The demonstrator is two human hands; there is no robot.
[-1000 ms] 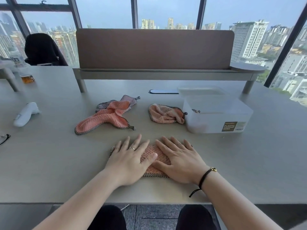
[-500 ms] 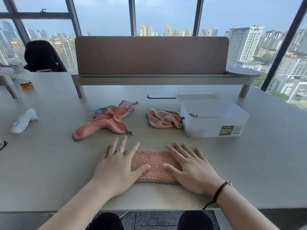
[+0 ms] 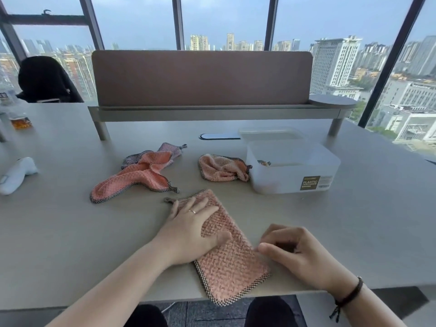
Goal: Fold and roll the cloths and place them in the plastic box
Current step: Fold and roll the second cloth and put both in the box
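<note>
A folded pink waffle cloth [image 3: 232,265] with a checkered hem lies slanted on the table, its near corner poking over the front edge. My left hand [image 3: 188,228] presses flat on its far left part, fingers straight. My right hand [image 3: 295,252] sits at the cloth's right edge with fingers curled, thumb tip at the hem; I see nothing held in it. Two crumpled pink cloths lie farther back, one [image 3: 139,178] to the left and one [image 3: 219,169] against the translucent plastic box [image 3: 292,184]. A bit of cloth [image 3: 264,163] shows inside the box.
The box's lid [image 3: 271,134] lies behind it. A brown divider panel [image 3: 200,79] on a shelf spans the back. A white handheld device [image 3: 16,173] and a glass of amber drink [image 3: 20,120] stand far left, with a dark chair [image 3: 42,79] behind.
The folded cloth has turned from lying crosswise to lying slanted lengthwise toward me. My right hand came off its top and curled at its right edge; my left hand stayed flat on it.
</note>
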